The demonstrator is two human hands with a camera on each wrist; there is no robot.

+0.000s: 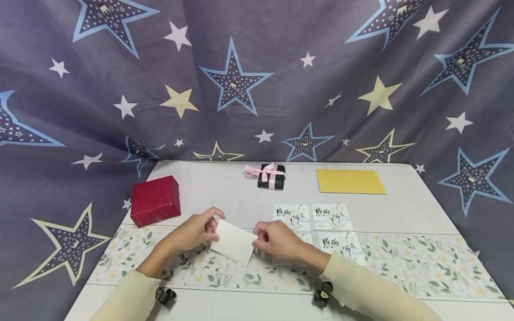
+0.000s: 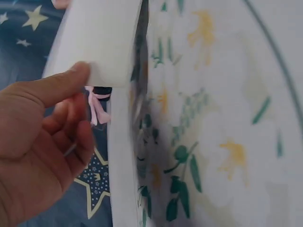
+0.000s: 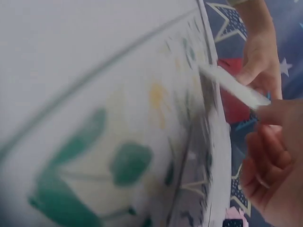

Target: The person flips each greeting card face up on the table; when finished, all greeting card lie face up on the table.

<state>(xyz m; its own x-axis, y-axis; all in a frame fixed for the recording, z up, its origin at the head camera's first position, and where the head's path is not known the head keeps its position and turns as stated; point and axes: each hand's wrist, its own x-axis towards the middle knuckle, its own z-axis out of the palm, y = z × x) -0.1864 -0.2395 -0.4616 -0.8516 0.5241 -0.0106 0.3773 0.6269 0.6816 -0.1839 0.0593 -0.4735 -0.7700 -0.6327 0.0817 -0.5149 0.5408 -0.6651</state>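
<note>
A blank cream-white card [image 1: 234, 240] is held above the floral strip of the table, tilted, between both hands. My left hand [image 1: 201, 231] pinches its left edge between thumb and fingers; the left wrist view shows the thumb [image 2: 71, 82] lying on the card's face. At the card's right corner my right hand [image 1: 277, 240] pinches it with thumb and fingertips. In the right wrist view the card [image 3: 234, 87] appears nearly edge-on and blurred. Square printed cards with brush lettering lie just right of the right hand, one of them the upper left card [image 1: 292, 217]; the lower left one is partly hidden by that hand.
A dark red box [image 1: 155, 200] sits at the table's left edge. Toward the back are a small black box [image 1: 263, 178] with a pink ribbon bow and a flat yellow envelope [image 1: 350, 181]. A star-patterned curtain [image 1: 257, 89] hangs behind the table.
</note>
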